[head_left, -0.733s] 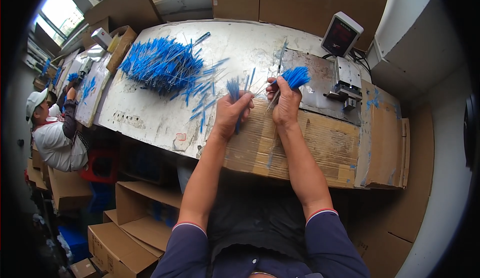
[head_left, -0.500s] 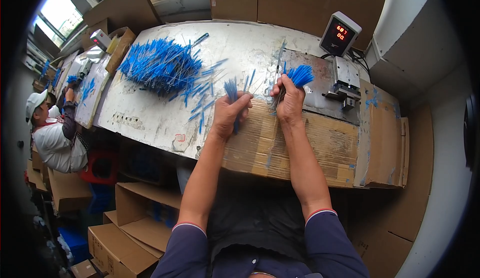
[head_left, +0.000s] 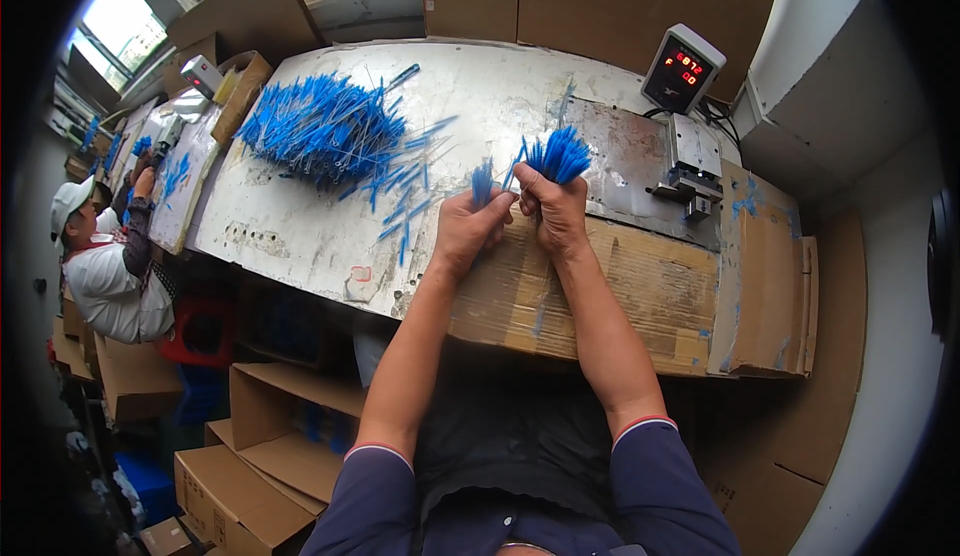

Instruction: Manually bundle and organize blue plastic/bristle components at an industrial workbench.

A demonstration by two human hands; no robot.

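Observation:
My left hand is closed round a small bunch of thin blue-and-pale wire-like pieces, which stick up past the thumb. Close to its right, my right hand grips a thicker bunch of blue-ended pieces, fanned out at the top. The fingertips of both hands meet or nearly meet around a few thin pieces between the bunches; which hand pinches them I cannot tell. A large heap of the same thin pieces lies on the white table to the left, with loose ones scattered on its right side.
Cardboard sheeting covers the near table edge. At right, a small metal fixture sits on a metal plate, behind it a red-digit display. Open cartons stand below left. Another person works at the far left table.
My right hand has moved left with its bunch, up against my left hand. My left hand has shifted slightly right. The digits on the display have changed.

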